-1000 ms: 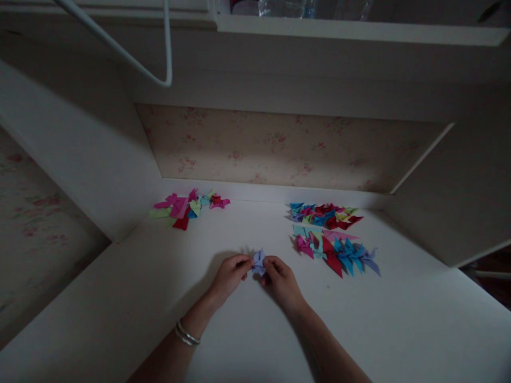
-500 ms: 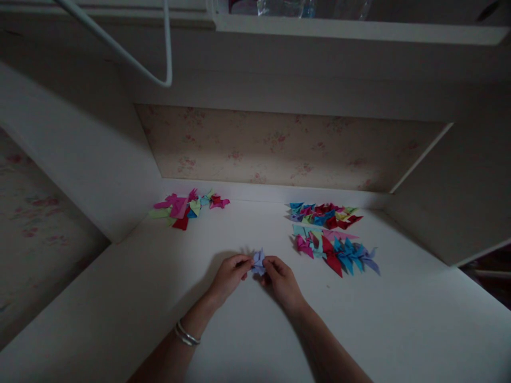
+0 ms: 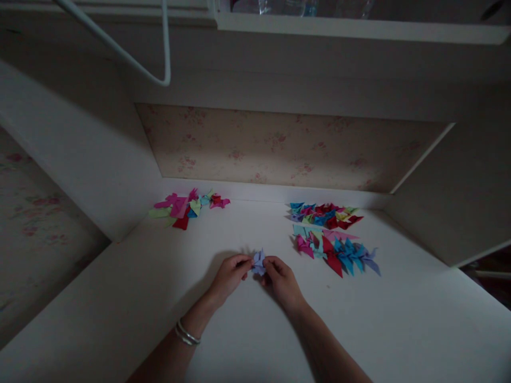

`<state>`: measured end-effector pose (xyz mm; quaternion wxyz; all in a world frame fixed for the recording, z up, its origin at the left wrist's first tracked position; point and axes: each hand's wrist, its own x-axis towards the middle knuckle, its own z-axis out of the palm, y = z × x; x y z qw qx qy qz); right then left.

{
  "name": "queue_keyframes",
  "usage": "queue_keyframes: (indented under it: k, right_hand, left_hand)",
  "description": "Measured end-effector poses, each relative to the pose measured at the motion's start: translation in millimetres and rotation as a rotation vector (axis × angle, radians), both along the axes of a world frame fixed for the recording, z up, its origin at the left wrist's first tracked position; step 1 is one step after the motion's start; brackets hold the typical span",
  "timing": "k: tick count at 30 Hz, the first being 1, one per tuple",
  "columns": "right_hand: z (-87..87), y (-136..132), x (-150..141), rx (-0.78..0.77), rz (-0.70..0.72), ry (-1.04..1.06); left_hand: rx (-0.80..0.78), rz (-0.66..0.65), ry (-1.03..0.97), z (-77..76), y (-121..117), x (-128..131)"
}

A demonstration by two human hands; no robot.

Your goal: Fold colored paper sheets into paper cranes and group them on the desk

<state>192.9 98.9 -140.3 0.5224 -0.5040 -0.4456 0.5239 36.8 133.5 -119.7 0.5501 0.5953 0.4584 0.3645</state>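
Note:
A small folded piece of lavender paper (image 3: 258,262) is held up between my hands over the white tabletop (image 3: 255,330). My left hand (image 3: 230,274) pinches its left side between thumb and fingertips. Its right side is pinched by my right hand (image 3: 282,280). The paper has several pointed flaps; its exact shape is too small to tell. Two silver bangles (image 3: 187,332) circle my left wrist.
Folded colourful papers (image 3: 183,207) lie in a pile at the back left. Two more groups, the rear papers (image 3: 323,214) and the front papers (image 3: 335,250), lie at the right. A floral back panel (image 3: 279,146) and cabinet sides enclose the tabletop; a white bent rod (image 3: 166,53) hangs upper left.

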Motion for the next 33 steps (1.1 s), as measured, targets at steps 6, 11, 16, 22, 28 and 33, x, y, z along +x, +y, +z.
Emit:
queue_keyframes:
  k: [6,11,16,22,28,33]
  right_hand:
    - [-2.0,-1.1,1.0,0.005,0.008,-0.046]
    - [-2.4,0.2,1.7,0.02,0.012,-0.037]
    - [-2.0,0.6,1.3,0.031,0.013,-0.031]
    - [1.6,-0.8,-0.2,0.006,0.006,-0.011]
    - [0.2,-0.5,-0.3,-0.01,0.004,-0.009]
    - [-1.9,0.2,-0.1,0.01,-0.005,-0.012]
  left_hand:
    - [0.009,-0.005,-0.006,-1.3,0.9,-0.1]
    - [0.02,-0.01,-0.001,1.2,-0.7,-0.3]
    - [0.006,-0.011,0.005,2.5,-0.7,-0.7]
    - [0.001,-0.004,0.006,2.1,-0.4,-0.4]
    - [0.012,0.001,0.015,5.9,-1.7,-0.5]
    - [0.002,-0.005,0.012,5.5,-1.0,-0.6]
